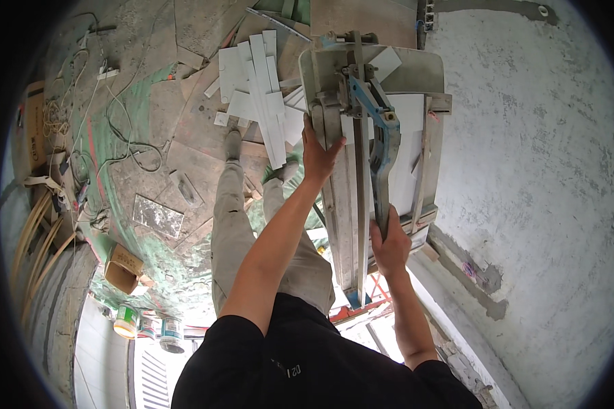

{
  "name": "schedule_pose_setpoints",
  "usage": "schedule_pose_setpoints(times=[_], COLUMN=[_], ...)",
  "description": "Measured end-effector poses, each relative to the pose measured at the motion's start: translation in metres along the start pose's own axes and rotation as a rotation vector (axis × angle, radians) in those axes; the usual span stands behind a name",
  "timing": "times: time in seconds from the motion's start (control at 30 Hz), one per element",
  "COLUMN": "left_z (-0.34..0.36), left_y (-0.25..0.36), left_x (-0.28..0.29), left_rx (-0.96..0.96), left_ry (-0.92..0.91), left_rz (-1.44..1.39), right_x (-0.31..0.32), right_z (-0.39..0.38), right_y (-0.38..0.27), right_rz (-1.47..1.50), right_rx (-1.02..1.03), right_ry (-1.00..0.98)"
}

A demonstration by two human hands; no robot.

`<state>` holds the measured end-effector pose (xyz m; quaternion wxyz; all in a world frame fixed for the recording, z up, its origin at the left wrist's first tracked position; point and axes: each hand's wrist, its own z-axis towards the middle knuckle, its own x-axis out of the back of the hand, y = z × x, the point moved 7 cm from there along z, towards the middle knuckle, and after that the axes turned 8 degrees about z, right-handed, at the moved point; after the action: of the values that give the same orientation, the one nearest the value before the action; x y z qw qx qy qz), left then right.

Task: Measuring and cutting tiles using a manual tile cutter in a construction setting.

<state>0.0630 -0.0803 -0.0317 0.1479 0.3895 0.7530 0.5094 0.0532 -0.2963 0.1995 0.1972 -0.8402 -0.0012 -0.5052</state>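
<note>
A long metal tile cutter (359,177) with a blue lever (374,102) runs front to back on a stand at my right side. My left hand (319,153) grips the left side rail of the cutter, fingers curled over its edge and thumb on top. Lower down on the right, my right hand (390,245) is wrapped round the end of the lever handle. A white board or tile (406,157) lies on the cutter's bed, partly hidden by the rail and lever.
Cut white strips (258,75) lie on the floor by my feet. Cables (143,160), a cardboard box (123,269), bent wooden strips (44,238) and paint buckets (170,334) are to my left. A rough plastered wall (525,191) borders the right.
</note>
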Motion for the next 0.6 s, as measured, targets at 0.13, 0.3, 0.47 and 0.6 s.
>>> schedule_pose_setpoints(times=[0.13, 0.3, 0.47, 0.6], left_z=[-0.004, 0.000, 0.000, -0.002], left_y=[-0.001, 0.001, -0.009, -0.008], left_x=[0.000, -0.003, -0.004, -0.003], left_rx=[0.007, -0.027, 0.077, -0.011], left_ry=[0.026, 0.019, -0.023, -0.005], left_rz=[0.033, 0.010, 0.032, -0.009], right_x=[-0.001, 0.006, 0.016, 0.044], right_z=[-0.001, -0.001, 0.003, 0.019], right_y=[0.003, -0.005, -0.010, -0.037], right_rz=[0.003, -0.047, -0.013, 0.009], right_rx=[-0.012, 0.106, 0.019, 0.076], right_ry=[-0.015, 0.173, -0.001, 0.042])
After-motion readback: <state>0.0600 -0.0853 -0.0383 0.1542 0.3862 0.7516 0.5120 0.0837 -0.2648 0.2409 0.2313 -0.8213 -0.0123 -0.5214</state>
